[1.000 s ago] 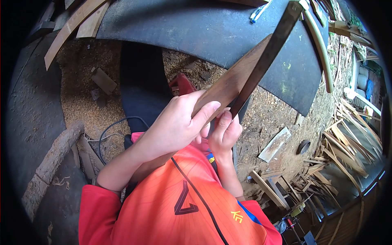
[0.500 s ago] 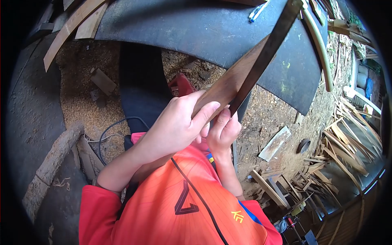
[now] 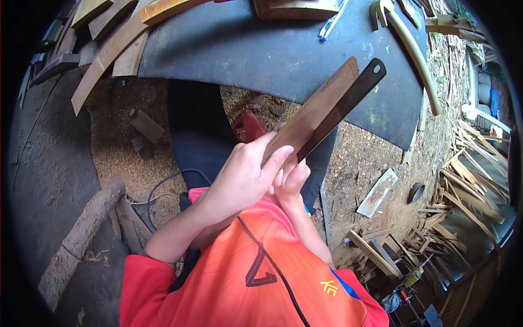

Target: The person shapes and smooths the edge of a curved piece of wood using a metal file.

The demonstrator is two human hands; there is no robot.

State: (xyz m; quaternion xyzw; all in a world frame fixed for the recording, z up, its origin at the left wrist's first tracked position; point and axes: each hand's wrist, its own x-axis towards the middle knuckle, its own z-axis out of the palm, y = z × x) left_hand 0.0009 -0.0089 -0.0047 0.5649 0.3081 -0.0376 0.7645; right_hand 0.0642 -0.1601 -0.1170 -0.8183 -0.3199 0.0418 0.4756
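Wooden strip: flat, reddish-brown, rounded far end, held up at centre frame, slanting from the hands toward far right. Dark metal strip lies along its right edge, touching it; thin, black, with a hole at the far tip.

Left hand is closed round the near end of the wooden strip, thumb laid flat on its face. Right hand sits just right of it, fingers curled tight at the near end of the metal strip (exact grip partly hidden by the left hand).

Behind both strips is a black bench top, carrying curved wood pieces far left, a blue pen and a greenish curved stick far right. Below the bench is a sawdust floor with a red object half hidden by the hands and a black cable at near left. Pale board and a dark round thing on the ground at right, with a heap of wood offcuts beyond.

Orange shirt fills the near edge. The near ends of both strips are covered by the hands. Frame corners are black from the lens.
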